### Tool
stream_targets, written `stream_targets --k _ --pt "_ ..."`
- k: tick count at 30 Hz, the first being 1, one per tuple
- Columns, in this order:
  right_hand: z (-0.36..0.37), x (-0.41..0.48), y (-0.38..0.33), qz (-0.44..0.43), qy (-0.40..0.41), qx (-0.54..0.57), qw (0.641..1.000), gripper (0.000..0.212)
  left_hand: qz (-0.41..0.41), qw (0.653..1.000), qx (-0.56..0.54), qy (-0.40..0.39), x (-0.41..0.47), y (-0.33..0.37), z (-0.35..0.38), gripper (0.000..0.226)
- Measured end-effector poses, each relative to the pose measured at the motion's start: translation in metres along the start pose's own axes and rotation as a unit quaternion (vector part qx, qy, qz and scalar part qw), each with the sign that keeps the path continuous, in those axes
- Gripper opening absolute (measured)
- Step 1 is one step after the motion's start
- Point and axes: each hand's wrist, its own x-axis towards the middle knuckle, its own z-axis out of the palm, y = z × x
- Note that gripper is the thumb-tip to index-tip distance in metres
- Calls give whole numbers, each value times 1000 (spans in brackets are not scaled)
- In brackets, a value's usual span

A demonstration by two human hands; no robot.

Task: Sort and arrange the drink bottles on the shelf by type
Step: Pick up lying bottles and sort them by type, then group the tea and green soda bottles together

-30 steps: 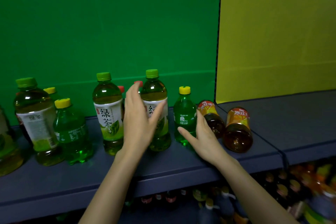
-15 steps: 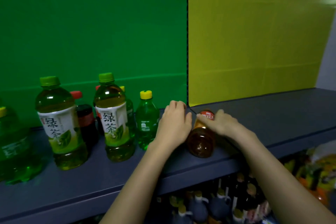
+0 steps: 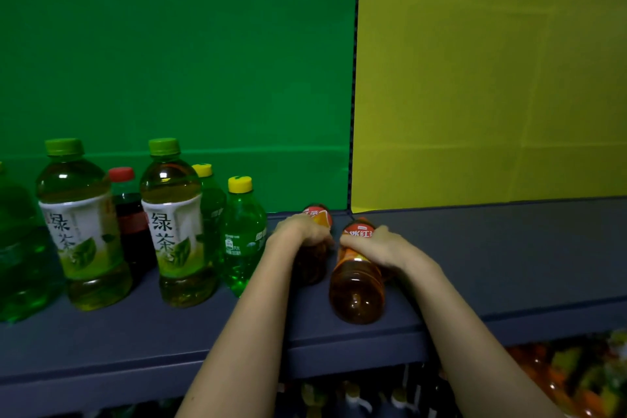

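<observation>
Two brown tea bottles lie on their sides at the centre of the frame, bases toward me, just beside each other on the dark blue shelf (image 3: 152,332). My left hand (image 3: 298,234) is curled over the upper part of the left tea bottle (image 3: 311,265). My right hand (image 3: 376,246) wraps round the orange label of the right tea bottle (image 3: 356,295), fingers bent around it.

Left of my hands the upright bottles stand: a small green soda bottle (image 3: 242,237) with a yellow cap comes first, and a second soda bottle (image 3: 213,200) is half hidden behind its neighbour. Next is the near green tea bottle (image 3: 176,227) with a white label. A dark red-capped bottle (image 3: 130,224) is set further back, then the far green tea bottle (image 3: 81,231), and a blurred green bottle (image 3: 20,258) at the left edge.

A green panel (image 3: 176,61) fills the upper left and a yellow panel (image 3: 492,78) the upper right. Lower-shelf bottles (image 3: 576,377) show dimly along the bottom edge.
</observation>
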Motion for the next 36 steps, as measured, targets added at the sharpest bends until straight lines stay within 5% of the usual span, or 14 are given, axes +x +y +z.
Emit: stream_targets --k 11,25,36 --pt "-3 -2 23 -109 78 149 980 68 81 973 -21 214 -28 -4 20 68" --pt "7 -31 34 -302 152 384 859 76 230 875 -226 360 -76 -38 51 82" --pt "39 -53 20 -434 195 399 784 69 247 805 -316 437 -121 -80 57 81"
